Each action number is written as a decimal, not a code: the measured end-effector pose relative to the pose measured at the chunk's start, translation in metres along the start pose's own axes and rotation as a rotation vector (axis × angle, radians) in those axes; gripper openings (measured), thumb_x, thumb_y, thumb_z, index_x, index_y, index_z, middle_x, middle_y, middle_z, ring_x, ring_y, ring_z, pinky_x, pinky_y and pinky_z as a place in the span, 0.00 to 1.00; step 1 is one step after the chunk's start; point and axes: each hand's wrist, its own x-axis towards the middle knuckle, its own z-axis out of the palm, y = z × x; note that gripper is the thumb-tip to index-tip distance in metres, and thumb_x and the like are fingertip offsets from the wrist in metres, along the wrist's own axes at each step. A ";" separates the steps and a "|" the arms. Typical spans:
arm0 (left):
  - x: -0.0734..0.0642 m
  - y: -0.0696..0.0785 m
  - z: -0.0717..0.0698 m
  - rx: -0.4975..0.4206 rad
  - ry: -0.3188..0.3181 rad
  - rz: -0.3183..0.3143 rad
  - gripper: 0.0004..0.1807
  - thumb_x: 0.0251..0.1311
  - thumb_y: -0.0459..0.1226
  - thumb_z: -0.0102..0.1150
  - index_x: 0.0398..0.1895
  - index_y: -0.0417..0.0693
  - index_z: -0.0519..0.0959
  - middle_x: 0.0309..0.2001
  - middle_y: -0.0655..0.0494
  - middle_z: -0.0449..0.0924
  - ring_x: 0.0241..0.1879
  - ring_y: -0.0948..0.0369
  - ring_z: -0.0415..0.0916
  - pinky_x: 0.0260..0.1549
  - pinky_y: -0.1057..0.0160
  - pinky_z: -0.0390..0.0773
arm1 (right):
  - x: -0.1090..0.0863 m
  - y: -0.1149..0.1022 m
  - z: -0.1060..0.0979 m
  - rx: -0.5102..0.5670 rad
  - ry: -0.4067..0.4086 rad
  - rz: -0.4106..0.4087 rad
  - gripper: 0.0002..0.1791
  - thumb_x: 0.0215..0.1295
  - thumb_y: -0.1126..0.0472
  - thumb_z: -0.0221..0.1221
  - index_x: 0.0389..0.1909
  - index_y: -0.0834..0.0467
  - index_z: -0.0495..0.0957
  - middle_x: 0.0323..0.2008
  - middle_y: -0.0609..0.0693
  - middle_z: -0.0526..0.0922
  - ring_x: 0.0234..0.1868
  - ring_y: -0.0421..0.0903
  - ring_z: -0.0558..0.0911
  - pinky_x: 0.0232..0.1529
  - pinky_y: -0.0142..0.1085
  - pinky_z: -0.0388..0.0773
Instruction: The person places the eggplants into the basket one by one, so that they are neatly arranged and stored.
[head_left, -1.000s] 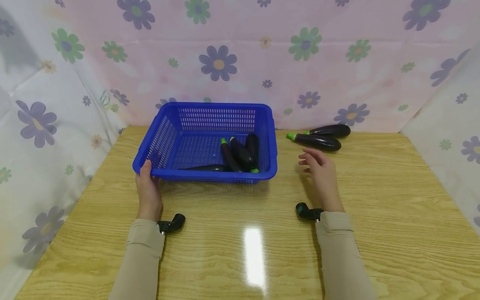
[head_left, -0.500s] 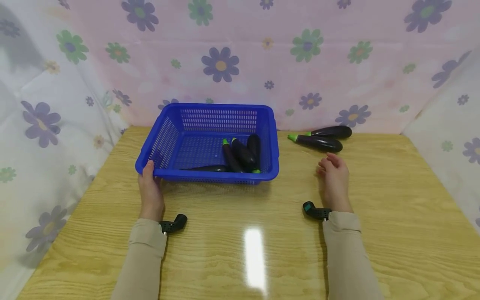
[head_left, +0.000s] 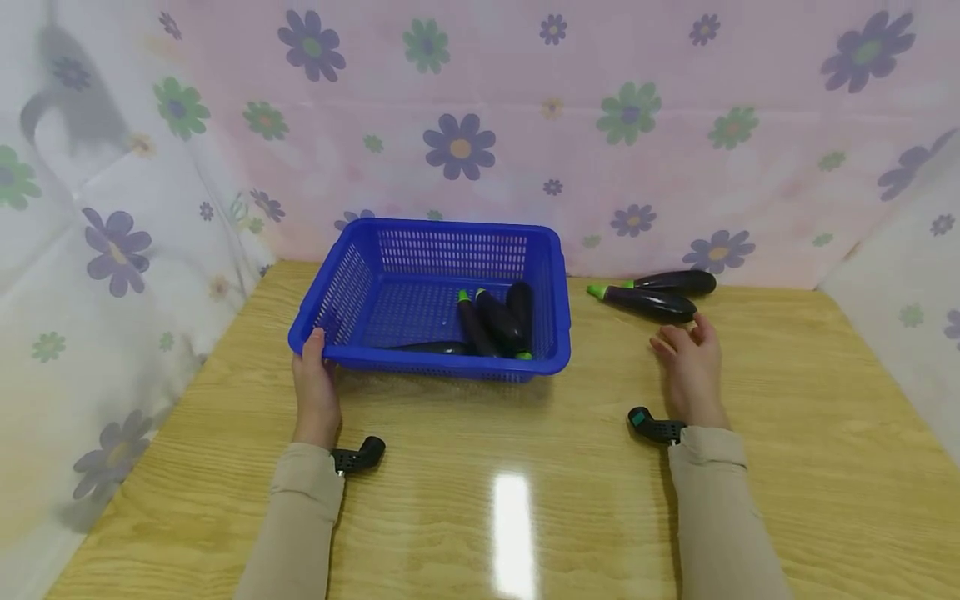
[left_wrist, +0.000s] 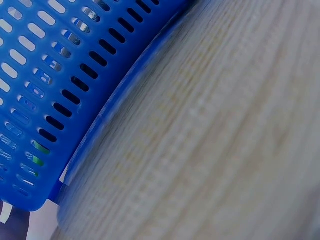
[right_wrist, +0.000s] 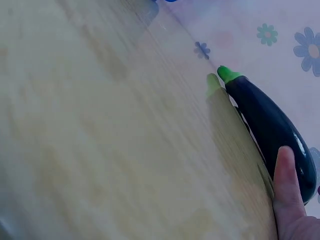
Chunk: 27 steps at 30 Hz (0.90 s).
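My left hand grips the front left corner of a blue plastic basket, thumb over the rim. Several dark purple eggplants with green stems lie in the basket, among them a long eggplant in its right half. To the right of the basket, two more eggplants lie side by side on the table, the nearer eggplant in front of the farther eggplant. My right hand is just in front of the nearer one's round end, fingers loosely bent and holding nothing. In the right wrist view, the thumb overlaps that eggplant.
The wood-grain table carries everything. A pink flowered cloth hangs right behind the basket and the loose eggplants. White flowered cloth borders the table's left side.
My right hand has moved to the right and now reaches the nearer loose eggplant's round end. The left hand stays on the basket corner. The head view has shifted slightly.
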 end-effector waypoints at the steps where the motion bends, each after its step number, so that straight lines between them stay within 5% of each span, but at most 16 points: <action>1: 0.000 0.000 -0.001 -0.001 0.004 -0.001 0.28 0.59 0.50 0.47 0.62 0.52 0.60 0.60 0.54 0.63 0.59 0.59 0.60 0.59 0.61 0.56 | 0.001 0.000 -0.001 0.019 -0.004 0.007 0.40 0.61 0.71 0.50 0.69 0.51 0.40 0.64 0.51 0.35 0.44 0.41 0.71 0.48 0.30 0.72; 11: -0.002 -0.001 -0.002 0.030 -0.009 -0.015 0.29 0.60 0.50 0.46 0.63 0.51 0.58 0.60 0.54 0.61 0.59 0.59 0.58 0.60 0.61 0.54 | 0.014 -0.012 -0.017 0.011 -0.112 0.090 0.44 0.62 0.64 0.52 0.69 0.45 0.32 0.66 0.47 0.28 0.53 0.42 0.69 0.54 0.34 0.66; 19: -0.004 -0.005 0.001 0.036 -0.016 -0.017 0.31 0.59 0.52 0.47 0.63 0.52 0.57 0.60 0.55 0.61 0.60 0.59 0.58 0.60 0.62 0.54 | 0.026 -0.015 -0.033 -0.092 -0.209 0.104 0.48 0.61 0.62 0.54 0.68 0.44 0.28 0.68 0.49 0.29 0.44 0.42 0.76 0.47 0.33 0.72; 23: -0.003 -0.003 0.002 0.012 -0.018 0.013 0.29 0.60 0.51 0.46 0.62 0.49 0.58 0.60 0.53 0.62 0.59 0.58 0.59 0.60 0.61 0.55 | 0.031 -0.017 -0.035 -0.053 -0.264 0.113 0.46 0.62 0.64 0.53 0.68 0.45 0.30 0.68 0.50 0.28 0.45 0.43 0.76 0.48 0.34 0.72; 27: -0.001 -0.001 0.001 -0.002 -0.006 0.031 0.27 0.61 0.48 0.45 0.62 0.49 0.59 0.59 0.52 0.63 0.59 0.57 0.60 0.60 0.61 0.55 | 0.034 -0.016 -0.032 -0.051 -0.284 0.094 0.44 0.61 0.64 0.54 0.69 0.50 0.34 0.66 0.54 0.39 0.46 0.43 0.76 0.49 0.33 0.72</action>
